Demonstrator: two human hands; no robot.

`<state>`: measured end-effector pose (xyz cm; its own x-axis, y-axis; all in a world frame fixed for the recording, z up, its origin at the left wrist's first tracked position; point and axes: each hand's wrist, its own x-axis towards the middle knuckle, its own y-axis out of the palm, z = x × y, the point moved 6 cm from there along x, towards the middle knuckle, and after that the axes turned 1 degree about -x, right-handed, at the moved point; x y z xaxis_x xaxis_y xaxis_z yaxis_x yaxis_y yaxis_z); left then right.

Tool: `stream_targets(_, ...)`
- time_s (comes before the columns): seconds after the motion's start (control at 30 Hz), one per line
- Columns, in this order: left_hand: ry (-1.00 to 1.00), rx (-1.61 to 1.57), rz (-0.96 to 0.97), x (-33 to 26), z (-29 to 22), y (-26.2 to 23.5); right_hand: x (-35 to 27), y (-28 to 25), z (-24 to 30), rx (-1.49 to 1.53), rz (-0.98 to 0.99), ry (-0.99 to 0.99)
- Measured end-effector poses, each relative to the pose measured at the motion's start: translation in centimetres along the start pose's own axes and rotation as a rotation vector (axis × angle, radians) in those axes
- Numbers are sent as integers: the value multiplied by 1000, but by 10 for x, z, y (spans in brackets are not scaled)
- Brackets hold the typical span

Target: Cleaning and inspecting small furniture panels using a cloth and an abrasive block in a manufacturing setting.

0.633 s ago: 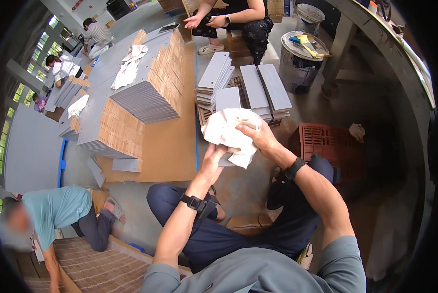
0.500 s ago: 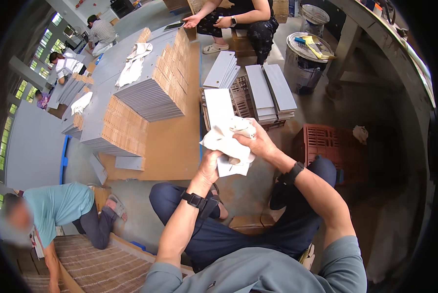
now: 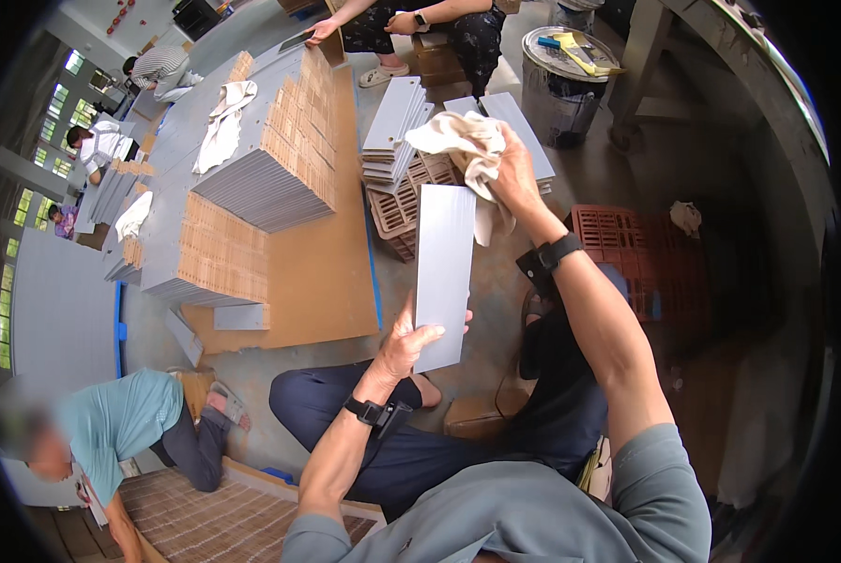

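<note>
A: How far along?
B: Probably midway — gripping 1 board (image 3: 444,272) in the left hand (image 3: 409,345), near end, thumb on its face, fingers wrapped behind. Seems wiped, at least partly.
A: And the cloth (image 3: 453,136)?
B: Bunched tight in the right hand (image 3: 516,174), beside the board's far end. Can't tell if touching.
A: Left to do?
B: Perhaps the other boards (image 3: 392,122), stacked on the crate (image 3: 392,216). Can't tell finished from unfinished.
A: Changed since 0.5 s ago?
B: Drew the cloth off the board's middle — moved the hands well apart, baring the face.
</note>
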<state>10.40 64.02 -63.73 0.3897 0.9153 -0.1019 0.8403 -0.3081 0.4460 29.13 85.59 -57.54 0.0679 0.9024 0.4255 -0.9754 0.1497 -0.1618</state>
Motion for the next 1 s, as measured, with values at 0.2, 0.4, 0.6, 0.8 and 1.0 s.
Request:
stream_targets(0.2,-45,-258,41,-12,1,-12,9,-54,12,327,-324,131)
stream_targets(0.4,-76,-502,-39,-1,6,-22,-14,-24,72,-30,-128,-140)
stream_targets(0.6,56,-569,-123,18,11,-40,-104,87,83,-318,549,-495)
stream_targets(0.8,251,-622,-250,18,-26,-80,-220,96,89,-252,1401,-647)
stream_targets(1.0,288,-603,-404,1,-49,-85,-176,58,28,-485,1584,-50)
